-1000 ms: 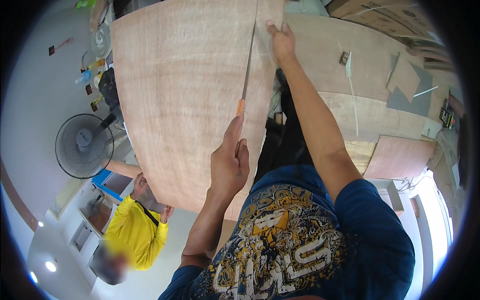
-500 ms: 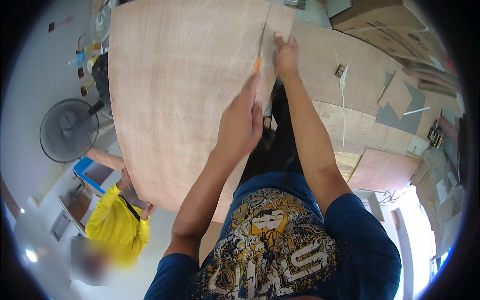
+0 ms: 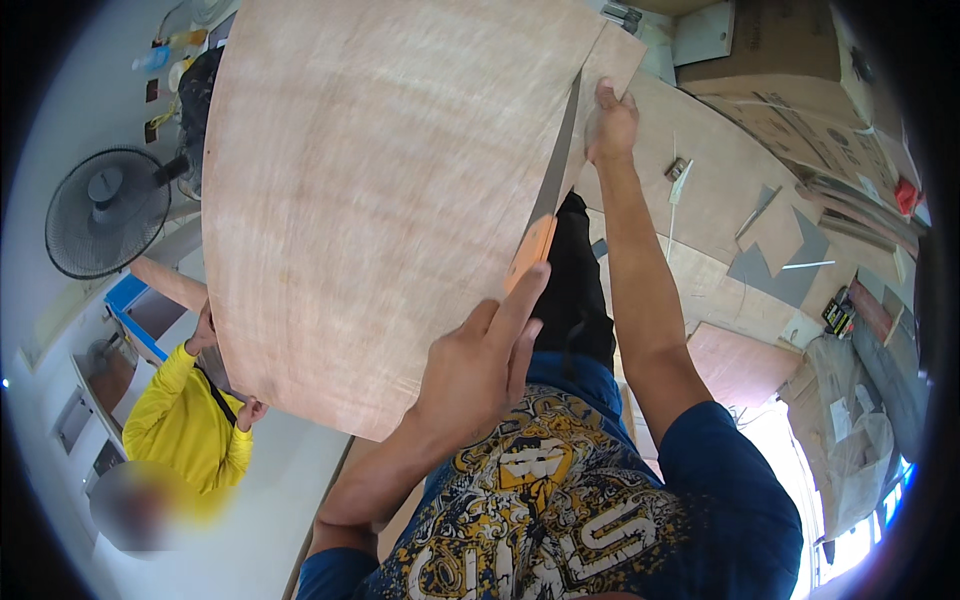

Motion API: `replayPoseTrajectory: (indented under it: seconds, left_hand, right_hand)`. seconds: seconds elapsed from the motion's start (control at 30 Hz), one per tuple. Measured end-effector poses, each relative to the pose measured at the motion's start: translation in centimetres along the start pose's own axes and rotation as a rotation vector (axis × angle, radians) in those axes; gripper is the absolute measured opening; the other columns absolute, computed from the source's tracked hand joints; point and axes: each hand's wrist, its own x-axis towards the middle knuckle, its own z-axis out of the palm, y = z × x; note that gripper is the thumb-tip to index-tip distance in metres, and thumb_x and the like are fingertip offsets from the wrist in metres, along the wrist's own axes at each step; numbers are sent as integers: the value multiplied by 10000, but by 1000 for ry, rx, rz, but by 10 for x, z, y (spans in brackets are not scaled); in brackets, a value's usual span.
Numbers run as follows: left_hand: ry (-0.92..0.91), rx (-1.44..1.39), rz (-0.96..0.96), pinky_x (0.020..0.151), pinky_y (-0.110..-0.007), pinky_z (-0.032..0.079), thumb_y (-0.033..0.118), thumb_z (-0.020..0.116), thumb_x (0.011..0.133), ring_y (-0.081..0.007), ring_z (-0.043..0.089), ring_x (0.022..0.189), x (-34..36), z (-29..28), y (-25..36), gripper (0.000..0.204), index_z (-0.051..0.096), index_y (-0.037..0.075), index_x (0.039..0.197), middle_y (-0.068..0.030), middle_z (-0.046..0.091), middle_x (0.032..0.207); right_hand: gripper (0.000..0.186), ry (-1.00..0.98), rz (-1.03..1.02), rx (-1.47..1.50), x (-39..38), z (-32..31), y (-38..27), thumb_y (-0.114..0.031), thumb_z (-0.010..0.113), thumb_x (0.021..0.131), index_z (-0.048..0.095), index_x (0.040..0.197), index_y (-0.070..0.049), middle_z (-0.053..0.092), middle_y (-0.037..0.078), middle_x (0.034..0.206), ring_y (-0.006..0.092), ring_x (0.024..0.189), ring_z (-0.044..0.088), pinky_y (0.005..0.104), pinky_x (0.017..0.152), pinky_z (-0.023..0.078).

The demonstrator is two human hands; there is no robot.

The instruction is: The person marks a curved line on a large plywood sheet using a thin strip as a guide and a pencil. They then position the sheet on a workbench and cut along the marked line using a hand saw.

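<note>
My left hand [image 3: 480, 350] is closed around the orange handle of a hand saw [image 3: 558, 165], whose grey blade points away from me. The blade lies in a long cut near the right edge of a large plywood sheet [image 3: 390, 190]. To the right of that cut is a narrow strip, still part of the sheet's far right corner as far as I can see. My right hand [image 3: 612, 128] grips this strip at its outer edge, thumb on top and the other fingers mostly hidden beneath.
A person in a yellow top [image 3: 185, 415] holds the sheet's left edge. A black fan [image 3: 108, 200] stands beyond them. Cardboard boxes [image 3: 770, 95] are at the far right. Below the right hand, a plywood surface [image 3: 690, 225] bears grey offcuts [image 3: 785, 262] and a thin white strip [image 3: 680, 185].
My left hand has drawn the saw back toward me, so more of the blade and handle shows. My right hand keeps its grip on the strip. The whole view has shifted somewhat.
</note>
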Motion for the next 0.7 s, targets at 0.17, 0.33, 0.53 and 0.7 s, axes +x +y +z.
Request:
replayPoseTrajectory:
  seconds: [0.17,0.33,0.53,0.7]
  left_hand:
    - [83,20,104,759,-452,557,33,549,966,-419,694,853,49,22,-36,525,449,91,1479,-254,683,1081]
    - [106,-21,66,816,-476,552,17,531,946,-446,670,978,163,55,-40,571,426,153,1491,-267,636,1236]
    - [87,-50,34,797,-440,564,19,529,952,-439,685,928,73,30,-21,585,397,101,1516,-272,637,1239]
    - [95,-35,27,793,-462,566,111,535,970,-397,704,894,27,21,-38,547,419,105,1505,-247,672,1152]
  right_hand:
    - [341,35,-77,-182,-1,-4,2,-160,632,1001,554,1248,63,652,106,1148,236,1049,617,349,886,509]
    - [312,85,125,-164,-29,28,-36,-168,628,1000,567,1229,36,656,115,1149,235,1034,629,371,884,516]
    - [276,14,15,-97,-21,17,-12,-175,605,1015,562,1225,0,659,123,1111,213,979,633,362,894,502]
    - [476,-32,13,-670,7,-27,26,-292,608,990,551,1353,11,631,169,1275,322,1155,598,438,1063,430]
